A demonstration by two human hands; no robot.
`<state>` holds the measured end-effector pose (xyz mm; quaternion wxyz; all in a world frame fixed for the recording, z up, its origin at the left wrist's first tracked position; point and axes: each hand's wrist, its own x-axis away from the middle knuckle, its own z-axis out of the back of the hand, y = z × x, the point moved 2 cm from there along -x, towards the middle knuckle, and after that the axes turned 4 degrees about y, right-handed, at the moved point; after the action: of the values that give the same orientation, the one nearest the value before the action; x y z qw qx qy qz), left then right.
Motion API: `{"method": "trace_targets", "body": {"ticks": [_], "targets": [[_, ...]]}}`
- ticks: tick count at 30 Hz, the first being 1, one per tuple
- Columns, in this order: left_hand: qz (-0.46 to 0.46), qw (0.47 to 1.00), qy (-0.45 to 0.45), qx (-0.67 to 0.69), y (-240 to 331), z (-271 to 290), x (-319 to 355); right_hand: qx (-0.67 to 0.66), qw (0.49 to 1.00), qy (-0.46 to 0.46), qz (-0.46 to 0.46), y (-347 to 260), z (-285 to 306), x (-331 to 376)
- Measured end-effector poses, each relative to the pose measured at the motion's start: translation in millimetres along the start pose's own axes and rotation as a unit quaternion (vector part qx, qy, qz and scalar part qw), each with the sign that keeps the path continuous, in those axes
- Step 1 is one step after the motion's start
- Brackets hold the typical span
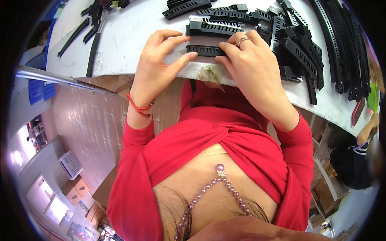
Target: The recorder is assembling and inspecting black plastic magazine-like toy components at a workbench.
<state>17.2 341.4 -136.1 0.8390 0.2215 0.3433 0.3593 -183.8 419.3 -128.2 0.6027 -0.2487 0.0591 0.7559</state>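
A short black plastic strip with a row of slots (pixel 204 50) lies near the table's front edge. My right hand (pixel 253 60), with a ring on one finger, has its thumb and fingers closed on the strip's right end. Beside the left end is my left hand (pixel 161 58), a red cord at its wrist. Its thumb and fingers are spread, the thumb tip at the strip's lower corner; whether it touches cannot be made out. Just beyond lies another black slotted piece (pixel 215 28), with a pale strip along its far side.
Many black slotted pieces are heaped on the white table (pixel 120 44) at the right (pixel 299 52). Long black strips (pixel 337 44) lie at the far right. Thin dark strips (pixel 93 52) rest at the left. Clear tape (pixel 210 74) hangs at the front edge. Another person's arm (pixel 366 130) shows at right.
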Motion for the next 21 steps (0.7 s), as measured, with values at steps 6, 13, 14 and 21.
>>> {"method": "trace_targets", "body": {"ticks": [6,13,14,21], "targets": [[-0.028,0.999,-0.024,0.035,-7.9,-2.4,7.0,0.013,0.998,0.036,0.049,-2.3,-4.6,-3.6],[0.119,0.962,0.053,0.242,-16.9,-0.7,29.1,-0.100,0.994,0.052,-0.002,3.9,24.8,-3.8],[0.116,0.962,0.055,0.241,-17.0,-0.8,31.5,-0.148,0.987,0.053,-0.030,7.2,28.6,-2.3],[0.255,0.645,0.017,0.720,-1.0,-25.0,27.9,-0.558,0.816,0.012,-0.154,-9.4,8.2,-10.5]]}}
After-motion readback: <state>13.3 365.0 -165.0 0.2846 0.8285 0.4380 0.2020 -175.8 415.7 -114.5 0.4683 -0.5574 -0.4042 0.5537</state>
